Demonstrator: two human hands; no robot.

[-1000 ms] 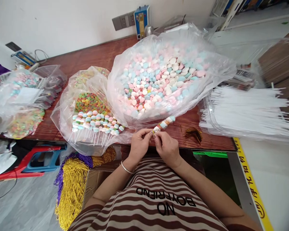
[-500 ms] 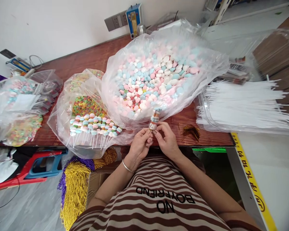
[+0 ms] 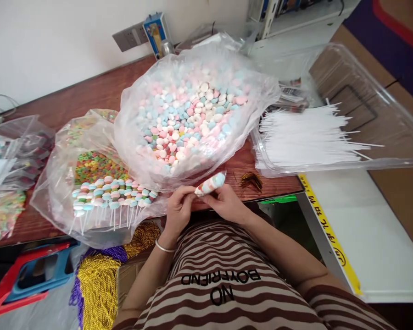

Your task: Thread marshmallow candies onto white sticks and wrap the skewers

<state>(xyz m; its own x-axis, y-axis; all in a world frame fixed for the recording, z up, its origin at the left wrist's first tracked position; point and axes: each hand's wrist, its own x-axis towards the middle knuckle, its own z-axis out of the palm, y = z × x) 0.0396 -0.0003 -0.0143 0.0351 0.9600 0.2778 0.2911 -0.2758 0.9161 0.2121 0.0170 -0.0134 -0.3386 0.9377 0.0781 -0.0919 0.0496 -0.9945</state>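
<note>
A small wrapped candy stick, with pale blue, white and reddish bands, lies tilted between my two hands at the table's front edge. My left hand is closed, its thumb and fingertips pinching the lower left end. Round the middle and from below, my right hand grips it with thumb and fingers. Whether a stick is under my left fingers is hidden. Just right of my right hand lies a small pile of gold twist ties.
Behind my hands is a big clear bag of pastel candies. Left of it, candies on white sticks rest on a bag of ring candies. At right, a clear plastic tray holds white sticks. Bead strings hang below.
The candy stick has gone from nearly upright with its printed side showing to leaning right, a banded side showing. My right hand has shifted along it. The view has swung right.
</note>
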